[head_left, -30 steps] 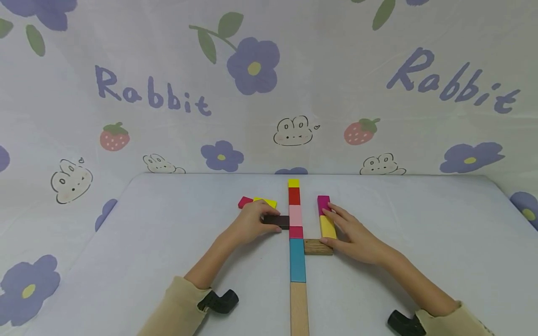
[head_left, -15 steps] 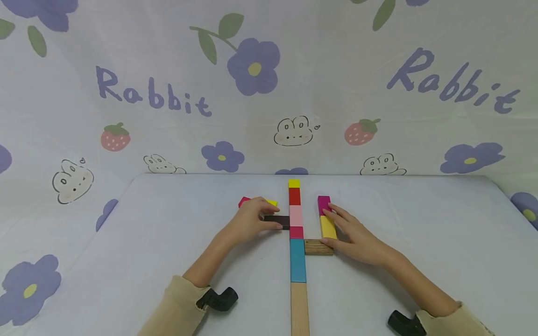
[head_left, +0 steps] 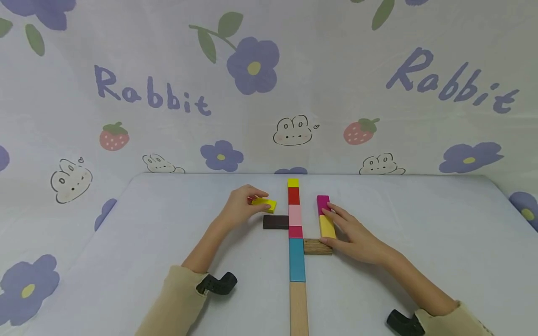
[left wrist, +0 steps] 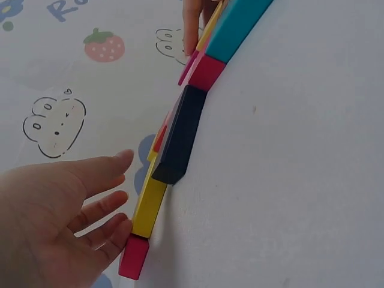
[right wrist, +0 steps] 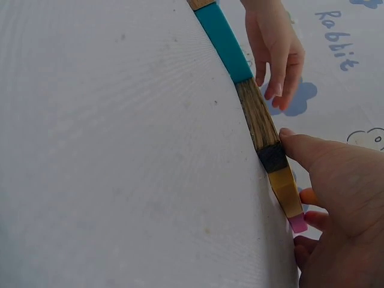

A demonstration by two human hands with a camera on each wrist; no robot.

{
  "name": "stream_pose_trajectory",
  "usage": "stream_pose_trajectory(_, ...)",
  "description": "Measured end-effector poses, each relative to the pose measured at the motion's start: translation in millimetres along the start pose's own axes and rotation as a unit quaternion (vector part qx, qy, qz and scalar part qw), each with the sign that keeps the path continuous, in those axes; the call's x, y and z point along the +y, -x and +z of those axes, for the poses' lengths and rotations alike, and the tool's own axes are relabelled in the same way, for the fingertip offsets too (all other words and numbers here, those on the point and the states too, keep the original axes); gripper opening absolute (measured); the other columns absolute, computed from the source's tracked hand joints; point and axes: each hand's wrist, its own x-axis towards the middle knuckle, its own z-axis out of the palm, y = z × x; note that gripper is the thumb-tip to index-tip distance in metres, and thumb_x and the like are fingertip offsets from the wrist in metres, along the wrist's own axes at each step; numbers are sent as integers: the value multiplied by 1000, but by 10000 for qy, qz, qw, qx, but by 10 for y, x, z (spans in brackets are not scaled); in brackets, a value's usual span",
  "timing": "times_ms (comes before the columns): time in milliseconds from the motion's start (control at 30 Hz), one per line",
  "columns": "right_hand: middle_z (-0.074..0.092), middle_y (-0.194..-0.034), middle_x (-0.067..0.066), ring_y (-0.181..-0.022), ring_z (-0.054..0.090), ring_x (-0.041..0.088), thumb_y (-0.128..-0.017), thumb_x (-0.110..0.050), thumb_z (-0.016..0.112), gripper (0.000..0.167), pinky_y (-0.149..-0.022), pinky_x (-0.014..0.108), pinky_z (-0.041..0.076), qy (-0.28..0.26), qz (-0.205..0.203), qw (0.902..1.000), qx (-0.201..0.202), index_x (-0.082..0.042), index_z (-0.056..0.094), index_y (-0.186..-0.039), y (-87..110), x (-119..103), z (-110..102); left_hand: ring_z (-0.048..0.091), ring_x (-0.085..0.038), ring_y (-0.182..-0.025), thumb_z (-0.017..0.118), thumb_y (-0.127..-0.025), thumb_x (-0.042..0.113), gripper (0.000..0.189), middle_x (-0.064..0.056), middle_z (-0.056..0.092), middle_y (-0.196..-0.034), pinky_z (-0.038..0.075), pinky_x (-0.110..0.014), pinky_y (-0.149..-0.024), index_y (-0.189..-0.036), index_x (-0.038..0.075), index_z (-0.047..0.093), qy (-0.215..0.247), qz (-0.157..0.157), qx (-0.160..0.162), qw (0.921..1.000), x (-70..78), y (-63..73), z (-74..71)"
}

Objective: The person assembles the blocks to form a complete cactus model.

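Note:
My left hand (head_left: pixel 239 207) hovers around a yellow block (head_left: pixel 265 204) left of a column of blocks, thumb and fingers spread loosely over it. The left wrist view has its fingertips at a crimson block (left wrist: pixel 134 258) joining the yellow one; the hand hides this block from the head camera. A black block (head_left: pixel 275 222) lies sideways against the column, apart from the hand. My right hand (head_left: pixel 355 238) rests with extended fingers along a magenta block (head_left: pixel 323 204) and a deeper yellow block (head_left: pixel 327 226). Its thumb is at the end of a brown wood-grain block (head_left: pixel 317 247).
The column runs toward me: a small yellow block (head_left: pixel 293 183), a red block (head_left: pixel 293 195), a pink block (head_left: pixel 295 214), a crimson block (head_left: pixel 295 232), a blue block (head_left: pixel 296 260) and a pale wooden block (head_left: pixel 299 308). A patterned cloth (head_left: pixel 328 70) hangs behind the white table (head_left: pixel 399 200).
My left hand has let go of the black block and moved up and left to the yellow block. The black block stays in place. My right hand has not moved.

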Motion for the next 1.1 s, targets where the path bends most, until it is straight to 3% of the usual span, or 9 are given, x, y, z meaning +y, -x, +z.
stream_pose_trajectory(333,30,-168,25,-152,29,52,-97,-31,74,78,-107,67,48,-1,17,10000,-3,3,41,-159,-2,27,15,59,-35,-125,79,-96,9,33,-17,69,-131,53,-45,-110,-128,2,74,-132,-268,-209,9993,-24,-75,-31)
stream_pose_trajectory(467,30,-168,25,-153,28,52,-97,-31,74,78,-108,67,48,19,48,10000,-21,2,41,-159,4,32,15,60,-34,-122,78,-96,9,32,-17,70,-128,54,-44,-108,-127,2,75,-168,-354,-193,9990,-29,-100,-14)
stream_pose_trajectory(800,32,-166,26,-151,31,53,-97,-30,76,77,-105,65,52,24,21,10000,13,3,43,-158,-2,-3,5,61,-27,-101,82,-94,16,31,-14,71,-111,56,-35,-90,-119,-1,77,-453,-462,-42,9979,-7,-228,32)
stream_pose_trajectory(967,32,-167,26,-152,31,53,-97,-30,75,77,-106,65,51,41,37,10000,-3,3,43,-158,3,-5,2,58,-22,-91,82,-95,26,37,-12,69,-101,51,-24,-72,-121,0,76,-896,-830,74,9925,42,-283,83)
stream_pose_trajectory(1100,32,-167,26,-152,30,52,-97,-30,75,77,-106,66,50,34,45,10000,-7,3,42,-158,8,0,1,59,-21,-87,80,-96,31,43,-11,70,-99,49,-23,-67,-127,2,74,-1109,-1022,159,9884,72,-288,114)
